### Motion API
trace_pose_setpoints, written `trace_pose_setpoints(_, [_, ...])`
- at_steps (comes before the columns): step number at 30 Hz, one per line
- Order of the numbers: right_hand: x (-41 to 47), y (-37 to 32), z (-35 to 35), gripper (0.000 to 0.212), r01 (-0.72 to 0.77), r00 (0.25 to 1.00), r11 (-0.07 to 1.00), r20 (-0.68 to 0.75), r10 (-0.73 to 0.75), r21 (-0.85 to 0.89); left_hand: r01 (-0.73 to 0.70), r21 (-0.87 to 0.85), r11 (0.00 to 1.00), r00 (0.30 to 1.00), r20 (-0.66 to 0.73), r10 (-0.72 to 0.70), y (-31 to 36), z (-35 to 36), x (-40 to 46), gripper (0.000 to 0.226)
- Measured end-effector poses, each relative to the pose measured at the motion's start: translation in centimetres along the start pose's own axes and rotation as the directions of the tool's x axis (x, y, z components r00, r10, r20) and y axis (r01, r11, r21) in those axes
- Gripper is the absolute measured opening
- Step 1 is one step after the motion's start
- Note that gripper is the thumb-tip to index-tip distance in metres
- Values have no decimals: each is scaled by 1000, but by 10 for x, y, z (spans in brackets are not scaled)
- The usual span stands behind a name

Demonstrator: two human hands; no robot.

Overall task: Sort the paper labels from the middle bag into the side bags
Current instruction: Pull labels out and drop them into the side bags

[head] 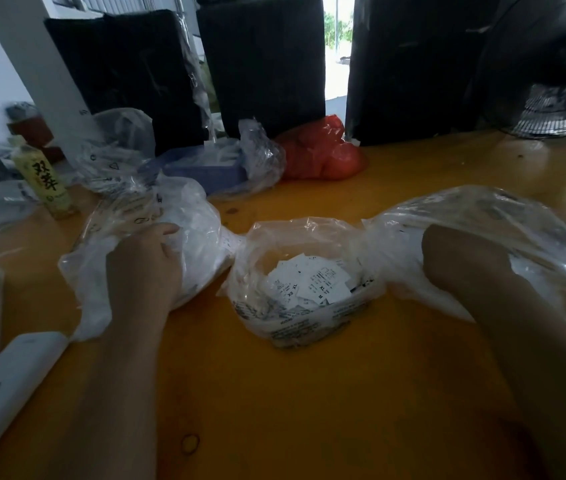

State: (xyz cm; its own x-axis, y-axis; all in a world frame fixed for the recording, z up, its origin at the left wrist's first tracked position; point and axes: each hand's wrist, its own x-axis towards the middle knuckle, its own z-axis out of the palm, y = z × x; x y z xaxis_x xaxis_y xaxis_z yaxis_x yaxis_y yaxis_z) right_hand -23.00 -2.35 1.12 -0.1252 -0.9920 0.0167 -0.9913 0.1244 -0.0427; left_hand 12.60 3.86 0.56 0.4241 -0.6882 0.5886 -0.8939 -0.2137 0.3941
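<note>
A small clear middle bag (323, 327) stands open on the orange table, holding several white paper labels (309, 282) printed with sizes. A larger clear bag (191, 216) full of white labels lies to its left. My left hand (146, 261) reaches into its mouth, fingers curled; whether it holds a label is hidden. Another large clear bag (482, 209) lies to the right. My right hand (461, 258) is pushed inside it, and the fingers are hidden by the plastic.
A green-label drink bottle (44, 178) stands at the far left. A white flat device (4, 389) lies near the left front edge. Behind are more clear bags (118, 147), a blue box (205, 168), a red bag (323, 154), black bundles and a fan (558, 112). A rubber band (190, 443) lies near me.
</note>
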Motion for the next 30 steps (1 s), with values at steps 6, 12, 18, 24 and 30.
trace_pose_setpoints(6, [7, -4, 1, 23, 71, 985, 972, -170, -33, 223, -44, -4, 999, 972, -232, 41, 15, -7, -6, 41])
trace_pose_setpoints(12, [2, -22, 3, 45, 248, 941, 818, -330, -75, 519, -321, -261, 910, 927, -283, 246, 52, 6, -29, 32])
trace_pose_setpoints(18, [-4, -33, 5, 32, 302, 948, 451, -315, -48, 840, -240, -535, 810, 957, 8, 290, 77, 25, -50, 28])
trace_pose_setpoints(24, [-10, -40, 5, 20, -12, 939, -310, -95, -329, 951, 153, -776, 612, 882, 386, 270, 86, 31, -60, 28])
trace_pose_setpoints(30, [-23, -64, 22, 24, 26, 860, -257, -153, -487, 966, 467, -773, 429, 751, 603, 269, 89, 40, -65, 38])
